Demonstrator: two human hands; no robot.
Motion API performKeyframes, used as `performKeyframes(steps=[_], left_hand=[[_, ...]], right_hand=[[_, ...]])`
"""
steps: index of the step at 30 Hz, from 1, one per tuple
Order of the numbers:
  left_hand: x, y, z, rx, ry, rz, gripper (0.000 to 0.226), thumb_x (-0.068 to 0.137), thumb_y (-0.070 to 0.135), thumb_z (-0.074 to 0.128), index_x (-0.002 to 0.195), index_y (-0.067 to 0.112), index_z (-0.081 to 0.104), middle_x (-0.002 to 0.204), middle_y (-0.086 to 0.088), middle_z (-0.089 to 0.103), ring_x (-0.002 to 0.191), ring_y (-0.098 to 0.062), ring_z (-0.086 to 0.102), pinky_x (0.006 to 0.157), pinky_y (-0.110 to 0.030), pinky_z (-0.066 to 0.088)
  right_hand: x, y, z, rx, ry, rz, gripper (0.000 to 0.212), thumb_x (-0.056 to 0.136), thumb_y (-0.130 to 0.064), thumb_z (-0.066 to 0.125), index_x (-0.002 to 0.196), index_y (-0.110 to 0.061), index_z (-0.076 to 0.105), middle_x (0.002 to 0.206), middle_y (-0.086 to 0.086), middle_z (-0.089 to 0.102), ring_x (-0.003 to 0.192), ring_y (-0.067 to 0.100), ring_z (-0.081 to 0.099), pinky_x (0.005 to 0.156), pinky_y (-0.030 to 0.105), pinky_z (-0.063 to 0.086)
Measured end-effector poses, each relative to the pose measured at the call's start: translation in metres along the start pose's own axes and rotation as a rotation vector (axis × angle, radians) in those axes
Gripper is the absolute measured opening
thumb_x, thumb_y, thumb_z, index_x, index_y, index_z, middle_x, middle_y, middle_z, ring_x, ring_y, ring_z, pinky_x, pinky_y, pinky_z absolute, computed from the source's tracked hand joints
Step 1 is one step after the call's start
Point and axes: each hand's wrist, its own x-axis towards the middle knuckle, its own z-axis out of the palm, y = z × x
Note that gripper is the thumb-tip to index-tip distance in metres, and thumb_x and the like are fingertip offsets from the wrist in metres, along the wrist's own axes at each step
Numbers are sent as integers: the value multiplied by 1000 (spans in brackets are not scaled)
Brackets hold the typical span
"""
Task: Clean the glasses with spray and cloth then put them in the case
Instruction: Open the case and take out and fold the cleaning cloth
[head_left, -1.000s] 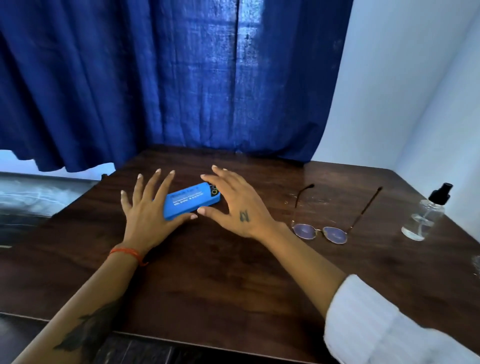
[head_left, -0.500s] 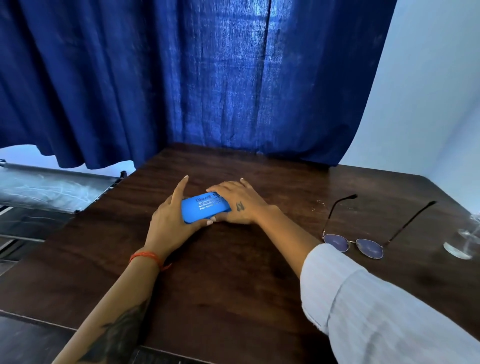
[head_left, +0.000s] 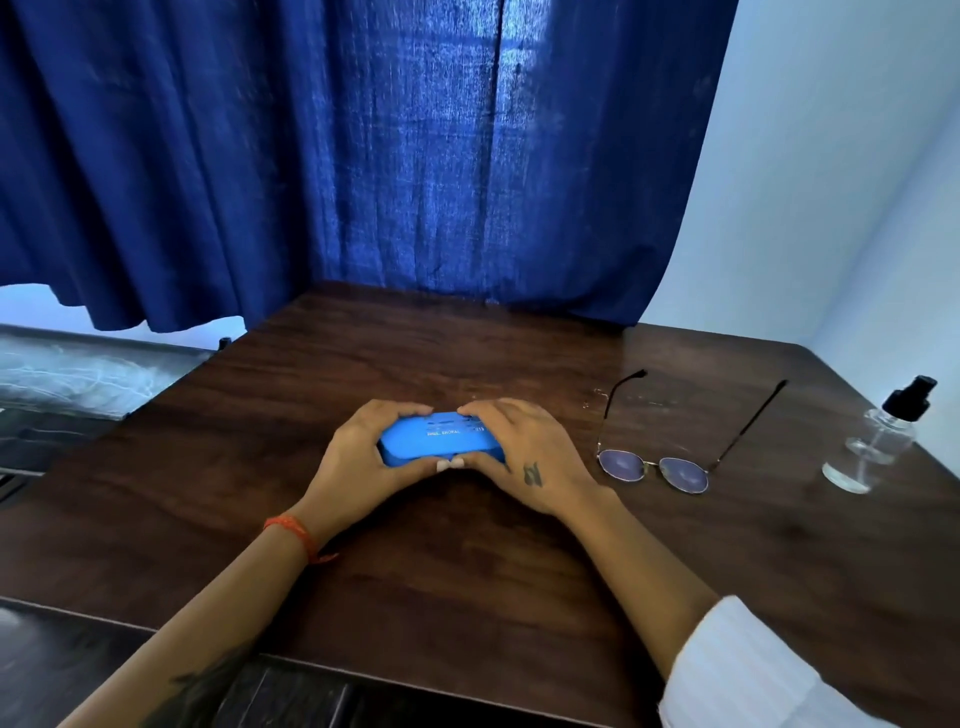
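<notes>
A closed blue glasses case (head_left: 441, 439) lies at the middle of the dark wooden table (head_left: 467, 582). My left hand (head_left: 358, 457) grips its left end and my right hand (head_left: 524, 452) grips its right end, thumbs meeting at the front edge. To the right, round wire-framed glasses (head_left: 654, 467) rest on the table with both arms unfolded, pointing away from me. A clear spray bottle with a black pump top (head_left: 878, 441) stands near the right edge. No cloth is in view.
A dark blue curtain (head_left: 363, 156) hangs behind the table's far edge. A pale wall (head_left: 831, 182) closes the right side. Beyond the table's left edge lies a grey marbled surface (head_left: 78, 369).
Both hands went from spread fingers over the case to closing on its two ends. The case has turned to lie square to me.
</notes>
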Motion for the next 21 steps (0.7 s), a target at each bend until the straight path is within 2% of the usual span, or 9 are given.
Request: performKeyframes(steps=[5,13,17,20,21], left_hand=[[-1,0,1,9,-44,-37,52,62,34,81,108,33,58,111,13,57,105,6,50,85,-3,36],[1,-2,0,-20,-75,-50,52,65,29,81,110,33,55,114,5,56,104,5,48,86,-8,37],[0,-4,0,16,-113,-12,78,53,42,84,120,39,44,117,1,47,105,10,42,91,-4,35],[0,-2,-1,-20,-118,-47,100,54,31,87,131,45,25,128,5,36,107,12,36,92,-4,30],[0,0,-1,-25,-116,-57,107,54,28,87,134,47,18,132,6,31,112,8,33,96,-8,27]], right_hand=[[-1,2,7,-108,66,-82,49,86,-47,45,113,-10,62,108,7,65,94,27,63,84,38,50],[4,2,9,-161,78,-123,48,87,-43,43,109,-7,64,105,8,68,93,26,65,84,37,50],[18,3,0,-197,115,-125,52,90,-49,34,101,-12,68,97,3,71,85,21,67,75,32,50],[33,5,-7,-130,32,-70,50,90,-51,34,102,-16,68,99,1,70,89,21,66,74,33,49],[37,7,-9,-106,-13,-28,48,91,-51,35,104,-18,67,102,0,69,92,20,64,75,32,47]])
